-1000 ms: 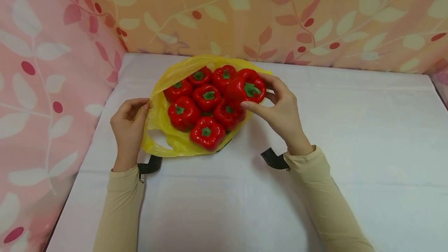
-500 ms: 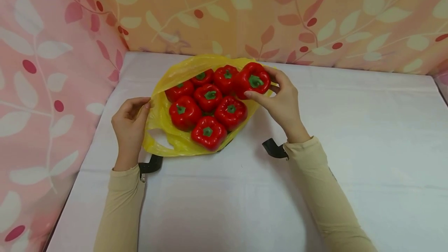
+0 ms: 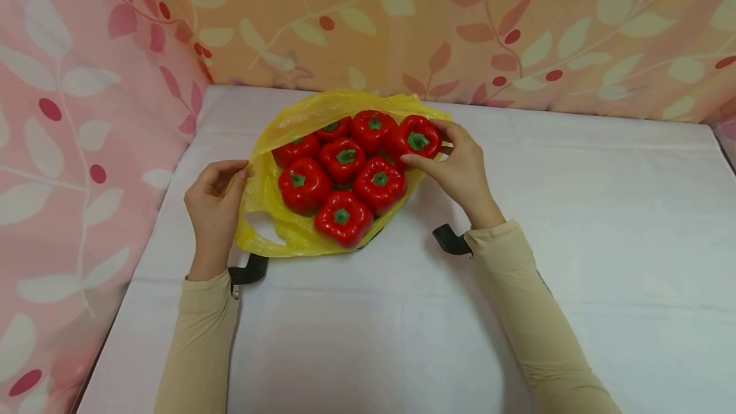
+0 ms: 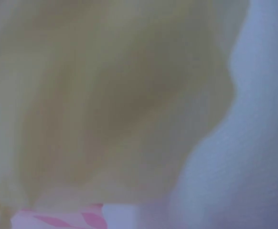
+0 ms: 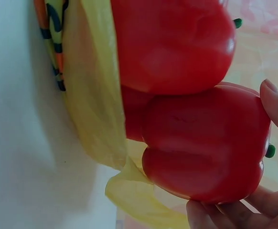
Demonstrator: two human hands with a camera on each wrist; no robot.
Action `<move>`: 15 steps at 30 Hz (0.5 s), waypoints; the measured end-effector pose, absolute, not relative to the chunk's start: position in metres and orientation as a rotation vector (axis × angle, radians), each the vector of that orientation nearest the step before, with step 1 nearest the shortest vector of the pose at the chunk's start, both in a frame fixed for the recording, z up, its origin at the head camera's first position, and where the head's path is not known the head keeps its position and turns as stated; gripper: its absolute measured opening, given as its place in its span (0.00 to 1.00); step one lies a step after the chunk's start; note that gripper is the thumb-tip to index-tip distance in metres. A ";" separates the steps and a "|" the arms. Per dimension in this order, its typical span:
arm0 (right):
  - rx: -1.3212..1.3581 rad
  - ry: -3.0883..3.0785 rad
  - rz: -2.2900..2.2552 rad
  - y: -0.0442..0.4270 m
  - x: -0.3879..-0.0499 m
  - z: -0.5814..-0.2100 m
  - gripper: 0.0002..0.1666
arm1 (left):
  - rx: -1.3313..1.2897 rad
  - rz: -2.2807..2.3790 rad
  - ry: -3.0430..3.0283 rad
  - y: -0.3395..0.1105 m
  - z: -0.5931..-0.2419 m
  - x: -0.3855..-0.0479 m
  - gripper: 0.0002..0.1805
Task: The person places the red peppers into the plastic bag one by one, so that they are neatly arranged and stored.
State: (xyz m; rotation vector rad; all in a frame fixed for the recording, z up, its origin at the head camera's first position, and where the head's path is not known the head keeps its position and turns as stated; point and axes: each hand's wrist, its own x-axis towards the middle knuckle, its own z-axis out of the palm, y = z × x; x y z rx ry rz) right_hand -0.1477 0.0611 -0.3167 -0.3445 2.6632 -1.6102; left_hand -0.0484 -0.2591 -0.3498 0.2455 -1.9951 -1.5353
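Note:
A yellow plastic bag (image 3: 261, 193) stands open at the back of the table, filled with several glossy red bell peppers (image 3: 344, 218) with green stems. Its left rim is pinched between the thumb and fingers of my left hand (image 3: 214, 209). At the bag's right side, my right hand (image 3: 462, 165) grips one bell pepper (image 3: 416, 139), thumb in front and fingers behind. In the right wrist view this held pepper (image 5: 206, 143) sits against another pepper (image 5: 175, 45), by the bag wall (image 5: 93, 90). The left wrist view is mostly blurred yellow bag (image 4: 105, 105).
A white cloth covers the table (image 3: 345, 331). Floral curtains (image 3: 402, 24) hang behind it and on the left. Black wrist mounts (image 3: 451, 239) stick out near both cuffs. Something striped orange and dark (image 5: 55, 43) shows beneath the bag in the right wrist view.
My right hand has shifted the held pepper a little to the right, raising it and then lowering it beside the others. The left hand keeps its place on the rim.

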 end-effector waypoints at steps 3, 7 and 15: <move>-0.338 2.649 -1.592 0.061 -0.150 -0.319 0.43 | 0.245 -1.536 -1.990 -0.259 -0.350 -0.049 0.07; -0.341 2.645 -1.570 0.062 -0.152 -0.323 0.42 | 0.243 -1.542 -1.980 -0.259 -0.350 -0.049 0.07; -0.324 2.632 -1.502 0.063 -0.158 -0.329 0.43 | 0.238 -1.546 -1.983 -0.258 -0.349 -0.048 0.08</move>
